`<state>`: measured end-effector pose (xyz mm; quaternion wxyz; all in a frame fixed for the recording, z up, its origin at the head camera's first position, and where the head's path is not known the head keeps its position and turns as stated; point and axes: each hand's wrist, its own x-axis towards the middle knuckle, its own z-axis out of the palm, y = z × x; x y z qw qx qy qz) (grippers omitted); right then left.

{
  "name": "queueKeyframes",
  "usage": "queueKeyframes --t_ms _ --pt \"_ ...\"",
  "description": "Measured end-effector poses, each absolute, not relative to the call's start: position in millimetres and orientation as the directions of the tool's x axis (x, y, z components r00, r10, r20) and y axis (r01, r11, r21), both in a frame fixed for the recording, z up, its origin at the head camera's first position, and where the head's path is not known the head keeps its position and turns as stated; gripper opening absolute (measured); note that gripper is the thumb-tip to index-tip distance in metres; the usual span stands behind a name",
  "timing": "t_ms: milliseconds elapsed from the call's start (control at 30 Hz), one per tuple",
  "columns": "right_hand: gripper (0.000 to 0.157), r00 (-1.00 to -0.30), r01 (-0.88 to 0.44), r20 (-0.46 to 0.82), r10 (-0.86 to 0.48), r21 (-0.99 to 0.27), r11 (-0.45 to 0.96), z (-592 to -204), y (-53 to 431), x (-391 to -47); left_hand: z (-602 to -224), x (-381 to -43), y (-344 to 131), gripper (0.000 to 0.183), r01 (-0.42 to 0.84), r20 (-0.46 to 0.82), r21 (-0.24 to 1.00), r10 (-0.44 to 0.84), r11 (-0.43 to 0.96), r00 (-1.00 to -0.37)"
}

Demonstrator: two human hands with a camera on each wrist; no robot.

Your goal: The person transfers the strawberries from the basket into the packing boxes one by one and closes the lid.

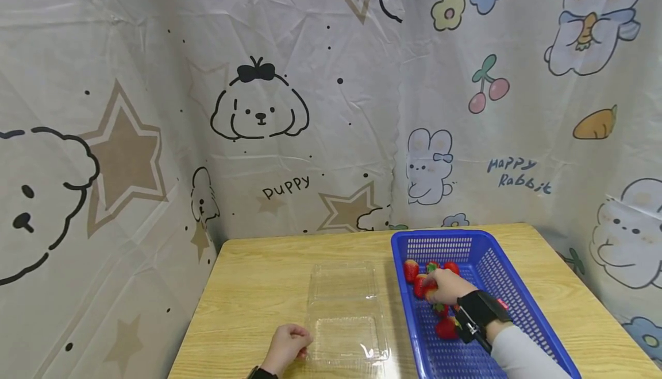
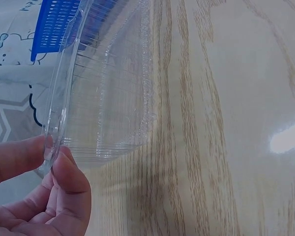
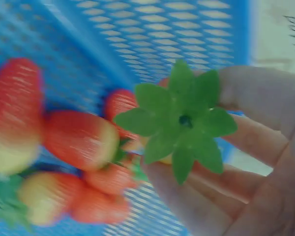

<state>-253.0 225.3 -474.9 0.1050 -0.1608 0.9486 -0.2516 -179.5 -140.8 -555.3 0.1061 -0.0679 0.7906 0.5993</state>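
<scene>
A clear plastic clamshell box (image 1: pixel 347 336) lies open on the table, its lid half toward the back. My left hand (image 1: pixel 287 345) pinches the box's left rim between thumb and fingers; the left wrist view shows the thin edge (image 2: pixel 56 132) caught there. Over the blue basket (image 1: pixel 408 316), my right hand (image 1: pixel 447 286) holds a strawberry by its sides. Its green leafy cap (image 3: pixel 184 120) faces the right wrist camera and hides most of the fruit. Other red strawberries (image 1: pixel 446 328) lie in the basket around that hand, some with pale yellowish ends.
The basket stands to the right of the box on a light wooden table (image 1: pixel 258 287). Its raised perforated walls surround the strawberries. A printed cloth (image 1: pixel 289 155) hangs behind the table and along its sides.
</scene>
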Motion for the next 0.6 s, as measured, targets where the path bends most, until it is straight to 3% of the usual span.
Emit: queueKeyframes --t_ms 100,333,600 --pt "0.033 -0.926 -0.26 -0.108 -0.361 -0.508 0.821 -454 225 -256 -555 -180 -142 0.01 -0.232 -0.248 0.934 0.026 0.271 -0.968" --pt "0.035 -0.908 -0.387 0.06 -0.415 -0.496 0.777 -419 204 -261 -553 -177 -142 0.01 -0.217 -0.23 0.939 0.02 0.266 -0.973" --pt "0.039 -0.84 -0.536 0.233 -0.489 -0.488 0.689 -416 158 -251 -553 -177 -142 0.012 -0.232 -0.247 0.937 0.028 0.261 -0.969"
